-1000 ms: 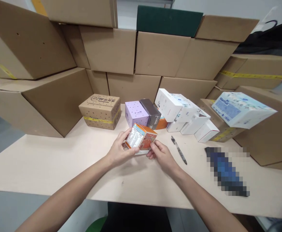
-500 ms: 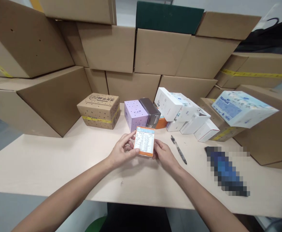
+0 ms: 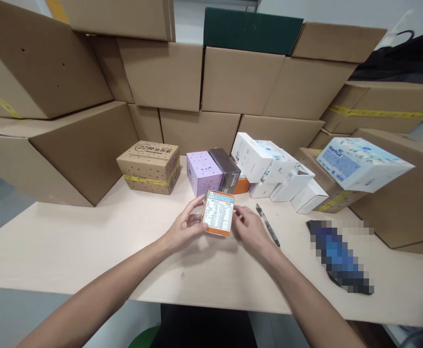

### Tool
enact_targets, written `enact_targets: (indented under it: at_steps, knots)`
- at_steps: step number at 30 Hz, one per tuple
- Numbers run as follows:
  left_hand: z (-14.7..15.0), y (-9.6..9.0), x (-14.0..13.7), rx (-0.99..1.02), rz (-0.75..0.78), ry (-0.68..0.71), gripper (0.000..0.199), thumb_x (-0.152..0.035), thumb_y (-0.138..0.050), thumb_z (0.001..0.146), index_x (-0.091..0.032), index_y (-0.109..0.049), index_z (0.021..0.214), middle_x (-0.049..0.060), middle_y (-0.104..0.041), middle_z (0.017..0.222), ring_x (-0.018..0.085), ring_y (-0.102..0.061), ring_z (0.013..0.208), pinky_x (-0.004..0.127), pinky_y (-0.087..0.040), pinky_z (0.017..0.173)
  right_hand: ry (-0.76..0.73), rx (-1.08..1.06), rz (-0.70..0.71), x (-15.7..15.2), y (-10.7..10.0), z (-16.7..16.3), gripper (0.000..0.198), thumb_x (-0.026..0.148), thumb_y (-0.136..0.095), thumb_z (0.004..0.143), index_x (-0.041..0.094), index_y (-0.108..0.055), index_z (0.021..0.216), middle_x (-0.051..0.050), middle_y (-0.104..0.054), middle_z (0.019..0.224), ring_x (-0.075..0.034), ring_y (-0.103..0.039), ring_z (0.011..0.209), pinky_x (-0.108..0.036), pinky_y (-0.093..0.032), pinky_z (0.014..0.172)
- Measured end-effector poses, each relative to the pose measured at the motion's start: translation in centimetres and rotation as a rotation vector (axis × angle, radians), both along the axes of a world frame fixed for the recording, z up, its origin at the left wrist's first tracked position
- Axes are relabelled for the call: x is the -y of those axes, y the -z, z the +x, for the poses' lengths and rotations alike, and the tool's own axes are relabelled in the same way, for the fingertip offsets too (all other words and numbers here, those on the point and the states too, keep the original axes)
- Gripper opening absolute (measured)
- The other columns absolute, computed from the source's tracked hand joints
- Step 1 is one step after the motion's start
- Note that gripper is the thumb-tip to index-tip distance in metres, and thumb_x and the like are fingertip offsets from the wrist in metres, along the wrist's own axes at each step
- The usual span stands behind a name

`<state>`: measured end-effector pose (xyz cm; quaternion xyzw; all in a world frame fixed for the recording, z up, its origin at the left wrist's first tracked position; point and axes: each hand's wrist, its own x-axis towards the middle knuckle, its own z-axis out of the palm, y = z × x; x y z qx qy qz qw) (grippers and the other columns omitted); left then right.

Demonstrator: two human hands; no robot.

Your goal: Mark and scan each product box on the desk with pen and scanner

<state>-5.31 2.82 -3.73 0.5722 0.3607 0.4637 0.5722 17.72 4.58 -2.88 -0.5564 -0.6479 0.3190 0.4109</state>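
A small orange-edged box point(image 3: 218, 213) is held up above the table, its white and blue printed panel of text and figures facing me. My left hand point(image 3: 182, 227) grips its left side, thumb on the lower left front corner and fingers along the left edge. At the right edge, my right hand point(image 3: 253, 229) has curled fingers that seem to touch the box; their tips are partly hidden. A black pen point(image 3: 268, 225) lies just right of that hand. Behind the held box stand a lilac dotted box point(image 3: 204, 173) and a dark box point(image 3: 225, 170).
A brown carton with yellow tape point(image 3: 148, 166) stands at back left. White boxes point(image 3: 253, 157) are stacked right of centre, with an orange box point(image 3: 242, 184) beside them. A tissue pack point(image 3: 363, 162) sits on a carton. A pixelated dark item point(image 3: 342, 258) lies right. Large cartons point(image 3: 242, 79) wall the back.
The held box has turned slightly, so that its left side shows a little, and has shifted a bit right. My right hand's fingers have shifted along its right edge.
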Motion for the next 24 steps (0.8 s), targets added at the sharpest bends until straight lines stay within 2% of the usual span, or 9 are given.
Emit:
enact_targets:
  at_steps: [3,5,7,10,14,16,17,21,24]
  knots:
    - [0.1,0.0,0.1,-0.055,-0.036,-0.085,0.088,-0.042,-0.077,0.077,-0.034,-0.032,0.153,0.014,-0.037,0.151,0.022,-0.064,0.104,0.043,-0.053,0.093,0.165,0.353,0.019,-0.6,-1.4,3.0,0.042,0.041,-0.053,0.090,0.015,-0.065,0.121,-0.018,-0.066,0.113,-0.030,-0.062,0.097,-0.043,-0.045,0.088]
    - [0.1,-0.1,0.1,-0.063,-0.056,-0.109,0.093,-0.045,-0.078,0.076,-0.033,-0.028,0.154,0.015,-0.036,0.151,0.022,-0.065,0.102,0.043,-0.054,0.092,0.267,0.683,-0.074,-1.0,-2.1,5.1,0.045,0.044,-0.050,0.092,0.012,-0.063,0.119,-0.022,-0.067,0.109,-0.033,-0.064,0.096,-0.043,-0.045,0.082]
    - [0.2,-0.2,0.0,-0.057,-0.067,-0.113,0.095,-0.047,-0.079,0.075,-0.032,-0.027,0.154,0.016,-0.035,0.151,0.022,-0.065,0.103,0.042,-0.054,0.092,0.298,0.901,-0.235,-1.3,-2.5,6.8,0.043,0.048,-0.052,0.090,0.011,-0.065,0.109,-0.022,-0.070,0.102,-0.035,-0.066,0.095,-0.042,-0.046,0.076]
    - [0.2,-0.3,0.0,-0.050,-0.080,-0.114,0.094,-0.048,-0.079,0.075,-0.030,-0.028,0.153,0.016,-0.036,0.148,0.023,-0.064,0.105,0.043,-0.054,0.092,0.263,0.983,-0.421,-1.5,-2.5,7.9,0.029,0.043,-0.059,0.083,0.015,-0.067,0.085,-0.023,-0.071,0.094,-0.036,-0.068,0.089,-0.040,-0.046,0.068]
    - [0.2,-0.3,0.0,-0.046,-0.088,-0.115,0.091,-0.047,-0.079,0.076,-0.030,-0.030,0.151,0.016,-0.037,0.147,0.024,-0.064,0.106,0.045,-0.055,0.092,0.190,0.931,-0.416,-1.6,-2.5,7.5,0.015,0.029,-0.059,0.077,0.019,-0.060,0.067,-0.018,-0.072,0.085,-0.032,-0.069,0.081,-0.036,-0.044,0.063]
    - [0.2,-0.2,0.1,-0.035,-0.089,-0.110,0.091,-0.047,-0.078,0.076,-0.030,-0.030,0.151,0.016,-0.036,0.147,0.023,-0.064,0.106,0.045,-0.055,0.092,0.187,0.832,-0.322,-1.4,-2.7,7.0,0.017,0.031,-0.054,0.083,0.020,-0.056,0.070,-0.013,-0.071,0.081,-0.026,-0.068,0.077,-0.034,-0.044,0.063]
    - [0.3,-0.1,0.1,-0.027,-0.088,-0.108,0.091,-0.047,-0.078,0.077,-0.030,-0.029,0.151,0.016,-0.036,0.147,0.023,-0.065,0.105,0.045,-0.056,0.091,0.187,0.703,-0.249,-1.2,-2.9,6.7,0.018,0.034,-0.051,0.086,0.021,-0.055,0.074,-0.010,-0.070,0.078,-0.023,-0.067,0.072,-0.033,-0.045,0.063]
    - [0.5,0.3,0.0,0.003,-0.076,-0.100,0.092,-0.048,-0.078,0.076,-0.031,-0.028,0.152,0.016,-0.035,0.147,0.025,-0.065,0.107,0.042,-0.057,0.089,0.106,-0.205,0.071,0.2,-3.7,4.8,0.019,0.039,-0.059,0.083,0.024,-0.047,0.083,-0.001,-0.068,0.071,-0.016,-0.061,0.055,-0.030,-0.048,0.054]
    - [0.8,0.6,0.0,-0.008,-0.064,-0.099,0.094,-0.049,-0.079,0.075,-0.031,-0.027,0.152,0.016,-0.035,0.147,0.025,-0.065,0.108,0.043,-0.056,0.091,-0.037,-0.614,0.173,1.7,-3.7,2.6,0.015,0.036,-0.060,0.084,0.025,-0.049,0.085,0.001,-0.068,0.068,-0.016,-0.061,0.054,-0.029,-0.048,0.050]
